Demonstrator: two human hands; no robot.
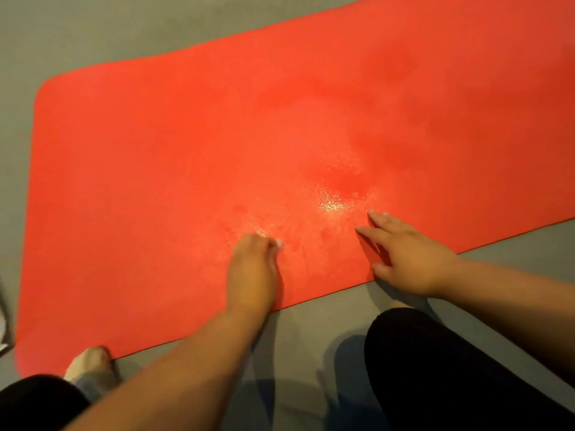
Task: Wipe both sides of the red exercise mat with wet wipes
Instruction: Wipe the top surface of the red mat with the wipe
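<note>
At the bottom of the frame two legs in black trousers show, the left leg [34, 402] in the lower left corner and the right leg [451, 368] larger at lower right. Beside the left one a foot in a pale sock [90, 365] rests on the grey floor [311, 321], toes at the near edge of the red exercise mat [186, 150]. A bare forearm runs up from the bottom centre and crosses that edge. Its left hand [252, 269] sits knuckles-up on the mat just below the middle of the frame, blurred, with fingers curled under around a wet wipe [279, 244]. Only a small white scrap of the wipe peeks out at the fingertips, against the mat surface. To the right and well apart from it, the right hand [410, 262] lies palm down just inside the mat's near edge. Its fingers are straight and spread, pressing flat on the red surface and holding nothing, and the thumb lies close to the edge. Just above and between the two hands a wet patch [333, 203] glistens, with a fainter shine at the left fingertips. Farther up, the mat shows duller, uneven damp marks. It lies flat on the floor, slanting from lower left to upper right, with a rounded corner at upper left and its right end running out of frame. At the far left edge a thin pale object [3, 325] is cut off, and what it is cannot be told.
</note>
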